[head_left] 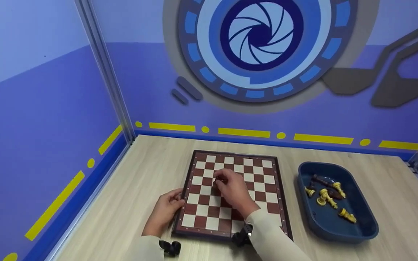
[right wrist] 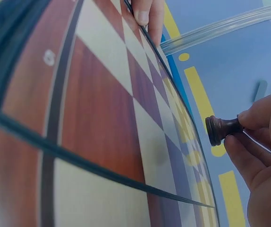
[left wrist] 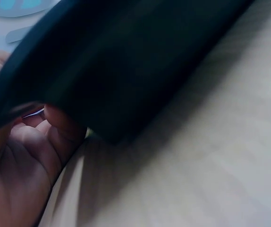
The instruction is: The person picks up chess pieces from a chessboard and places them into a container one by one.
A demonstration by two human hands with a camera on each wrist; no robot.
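Note:
A red-brown and white chessboard (head_left: 202, 210) lies on the table, with a seam across its middle. At its left edge my left hand (head_left: 163, 210) grips the rim, thumb on the upper side; in the left wrist view that hand (left wrist: 24, 161) has curled fingers against the board's dark side (left wrist: 126, 61). Over the board's middle, my right hand (head_left: 232, 188) pinches a dark chess piece. The right wrist view shows this chess piece (right wrist: 223, 128) between thumb and fingers of the right hand (right wrist: 267, 156), its base pointing away from them, apart from the board; its top is hidden.
A dark blue tray (head_left: 339, 235) stands right of the board, holding several cream chess pieces (head_left: 347, 215) and some dark ones (head_left: 321, 179). Blue wall panels (head_left: 140, 83) close off the back and left of the wooden table (head_left: 136, 174).

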